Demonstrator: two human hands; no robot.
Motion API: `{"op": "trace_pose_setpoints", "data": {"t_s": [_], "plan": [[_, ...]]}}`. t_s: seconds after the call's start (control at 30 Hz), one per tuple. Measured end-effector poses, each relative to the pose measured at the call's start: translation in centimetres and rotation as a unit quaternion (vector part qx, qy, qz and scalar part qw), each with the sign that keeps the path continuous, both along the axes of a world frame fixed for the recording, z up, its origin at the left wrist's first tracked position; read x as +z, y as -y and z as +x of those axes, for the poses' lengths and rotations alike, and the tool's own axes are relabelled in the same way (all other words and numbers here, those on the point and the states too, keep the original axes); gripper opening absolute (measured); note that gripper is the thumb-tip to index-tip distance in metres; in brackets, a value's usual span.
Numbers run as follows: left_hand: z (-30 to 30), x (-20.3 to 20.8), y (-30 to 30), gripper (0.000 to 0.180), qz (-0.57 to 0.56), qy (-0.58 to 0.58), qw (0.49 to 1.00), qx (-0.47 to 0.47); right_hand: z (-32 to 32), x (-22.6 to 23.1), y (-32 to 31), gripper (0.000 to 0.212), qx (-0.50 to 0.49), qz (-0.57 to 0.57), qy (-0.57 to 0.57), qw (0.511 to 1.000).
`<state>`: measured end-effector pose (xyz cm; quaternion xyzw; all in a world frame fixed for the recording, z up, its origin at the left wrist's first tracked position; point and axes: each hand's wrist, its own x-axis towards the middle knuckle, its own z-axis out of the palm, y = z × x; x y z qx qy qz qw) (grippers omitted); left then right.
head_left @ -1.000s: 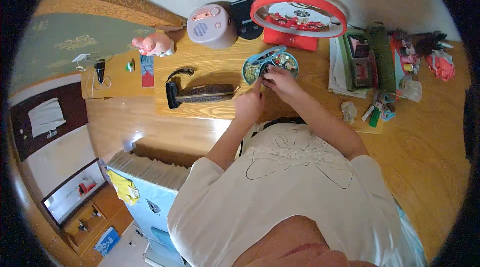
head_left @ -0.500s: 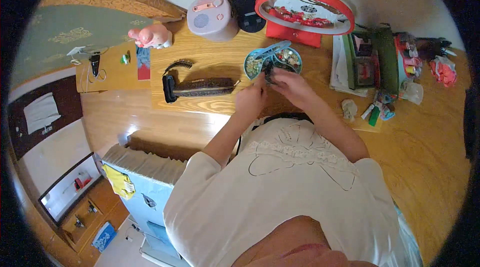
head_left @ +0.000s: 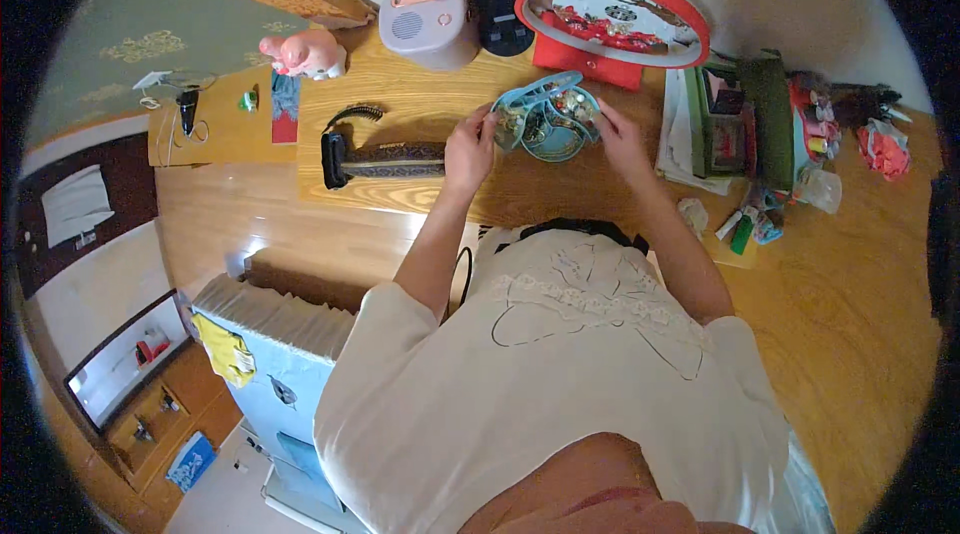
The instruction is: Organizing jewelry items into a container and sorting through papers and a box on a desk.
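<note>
Left grip (head_left: 469, 152) and right grip (head_left: 622, 140) newly apart, round blue compartmented box (head_left: 552, 158) between.

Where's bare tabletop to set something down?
Bare wood: between the lilac box and the dark pouch; a strip between the blue container and the white shirt; a wide patch below the clear cup.
Crowded: back edge, at the black stand and red-rimmed mirror; back right, around the green box.
</note>
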<state>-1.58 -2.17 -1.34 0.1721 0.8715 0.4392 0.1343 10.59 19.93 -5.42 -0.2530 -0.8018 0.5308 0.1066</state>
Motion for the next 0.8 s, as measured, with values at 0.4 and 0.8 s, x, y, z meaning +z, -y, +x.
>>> {"op": "trace_pose_setpoints", "data": {"t_s": [0.4,0.8], "plan": [[4.3,0.4,0.2,0.033,-0.085,0.036,0.995,-0.042,2.8,2.9,3.2,0.04,0.058,0.086,0.072,0.992],[-0.7,5.6,-2.2,0.027,0.054,0.015,0.996,-0.067,-4.6,9.8,-0.3,0.037,0.17,0.103,-0.106,0.974]]}}
